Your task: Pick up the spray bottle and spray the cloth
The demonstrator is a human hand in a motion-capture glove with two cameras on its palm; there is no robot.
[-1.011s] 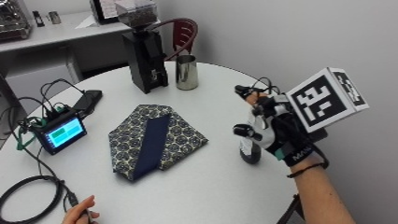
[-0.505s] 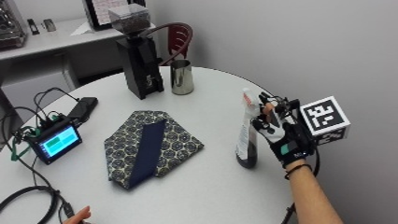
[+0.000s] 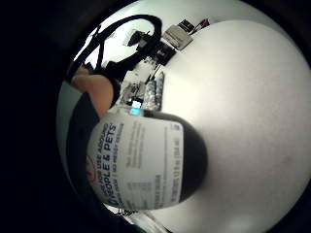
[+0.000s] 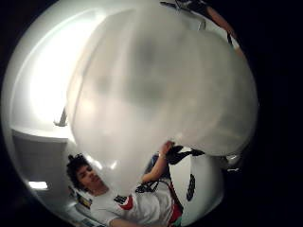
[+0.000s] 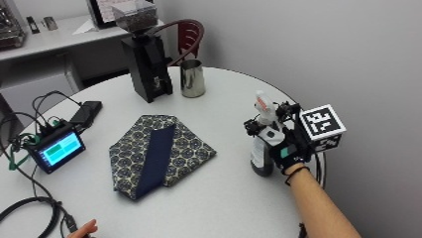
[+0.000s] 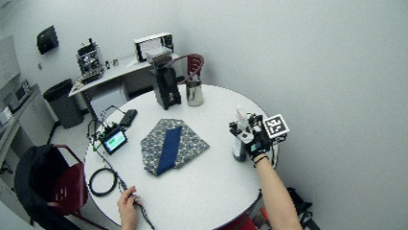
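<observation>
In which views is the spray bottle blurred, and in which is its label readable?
Thumb side palm view: the white-topped dark spray bottle is a pale, unfocused blur. Little finger side palm view: its label is partly readable but bulges. Outside view: bottle clear, label unreadable.

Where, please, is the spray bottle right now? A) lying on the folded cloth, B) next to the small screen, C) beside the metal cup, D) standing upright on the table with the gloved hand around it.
D: in the outside view the spray bottle stands upright on the table, apart from the cloth, with the gloved right hand wrapped around it.
</observation>
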